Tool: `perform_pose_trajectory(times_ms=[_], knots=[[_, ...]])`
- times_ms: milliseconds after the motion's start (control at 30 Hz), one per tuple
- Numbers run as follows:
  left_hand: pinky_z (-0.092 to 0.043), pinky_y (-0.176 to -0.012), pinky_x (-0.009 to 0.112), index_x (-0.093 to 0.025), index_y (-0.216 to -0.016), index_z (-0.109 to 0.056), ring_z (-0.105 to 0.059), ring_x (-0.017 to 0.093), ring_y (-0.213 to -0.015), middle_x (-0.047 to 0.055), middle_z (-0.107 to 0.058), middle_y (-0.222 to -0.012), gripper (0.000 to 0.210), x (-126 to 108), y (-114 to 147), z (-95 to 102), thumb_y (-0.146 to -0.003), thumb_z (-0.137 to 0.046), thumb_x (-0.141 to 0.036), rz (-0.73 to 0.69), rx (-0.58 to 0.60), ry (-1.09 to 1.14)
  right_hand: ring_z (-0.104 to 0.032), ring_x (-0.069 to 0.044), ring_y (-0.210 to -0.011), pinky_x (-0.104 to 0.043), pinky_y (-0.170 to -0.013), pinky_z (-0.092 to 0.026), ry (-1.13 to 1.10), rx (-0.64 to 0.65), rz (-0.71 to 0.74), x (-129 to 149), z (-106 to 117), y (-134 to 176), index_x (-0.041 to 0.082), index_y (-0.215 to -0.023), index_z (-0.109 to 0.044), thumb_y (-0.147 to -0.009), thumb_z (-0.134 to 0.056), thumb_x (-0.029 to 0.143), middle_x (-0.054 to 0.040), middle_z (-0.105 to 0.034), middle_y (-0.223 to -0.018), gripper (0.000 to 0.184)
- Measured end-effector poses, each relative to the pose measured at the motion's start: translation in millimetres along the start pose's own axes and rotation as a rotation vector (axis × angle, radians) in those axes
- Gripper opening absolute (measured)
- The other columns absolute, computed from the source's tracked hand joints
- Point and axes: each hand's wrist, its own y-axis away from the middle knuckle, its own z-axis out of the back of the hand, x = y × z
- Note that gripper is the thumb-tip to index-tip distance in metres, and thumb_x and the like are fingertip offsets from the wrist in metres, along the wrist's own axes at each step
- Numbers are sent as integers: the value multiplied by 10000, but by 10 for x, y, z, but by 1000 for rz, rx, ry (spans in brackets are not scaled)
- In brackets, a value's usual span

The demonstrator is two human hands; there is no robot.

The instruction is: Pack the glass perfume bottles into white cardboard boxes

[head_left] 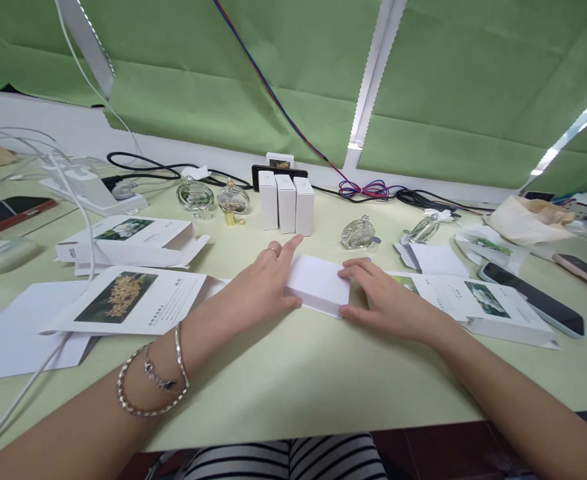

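The held box [319, 283] looks like matt card, the tabletop [303, 380] smooth.

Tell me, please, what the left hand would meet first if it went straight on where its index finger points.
Probably the rightmost upright box, just beyond the left hand; the gap, if any, is unclear.

The left hand [268, 277] and right hand [379, 293] hold opposite ends of a white box [319, 283] on the table [313, 383].

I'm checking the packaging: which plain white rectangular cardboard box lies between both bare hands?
The plain white rectangular cardboard box lying flat between the left hand and right hand; the three slim white cardboard boxes behind it stand upright.
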Motion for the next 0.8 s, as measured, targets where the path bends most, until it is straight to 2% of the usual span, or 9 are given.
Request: perform_pose_trajectory(times_ms=[67,133,300,600,800], knots=[[-465,-650,319,-247,-1427,-70,-599,245,-806,73,-575,-962,828,16,-4,29,-744,-537,-289,46,80,52,-498,-272,-1151,-425,-899,-478,5,-20,-9,-1,-1,-8,207,-1214,-458,-805,-491,477,-94,-409,-1345,491],[-432,-569,280,-241,-1419,-83,-595,218,-686,40,-599,-831,769,25,-8,59,-764,-487,-256,74,123,80,-507,-270,-1140,-426,-905,-473,14,-29,-9,-3,-2,-13,208,-1204,-461,-808,-485,483,-90,-417,-1338,483],[-418,-579,264,-231,-1391,-145,-599,205,-689,36,-637,-835,708,37,-15,119,-762,-468,-205,77,126,96,-500,-266,-1152,-413,-907,-468,33,-20,2,-2,-1,-5,211,-1204,-462,-822,-456,505,-86,-411,-1355,483],[-413,-575,258,-253,-1375,-191,-597,210,-728,36,-634,-857,671,66,-12,142,-774,-487,-222,99,177,63,-457,-279,-1200,-424,-939,-446,39,-14,21,13,-5,1,197,-1209,-485,-808,-464,526,-99,-401,-1371,518],[-401,-558,265,-256,-1344,-279,-591,212,-690,41,-621,-841,629,105,-10,110,-749,-475,-199,54,138,75,-468,-293,-1186,-452,-941,-448,10,-22,27,18,4,0,189,-1189,-502,-793,-507,493,-113,-403,-1363,499]])
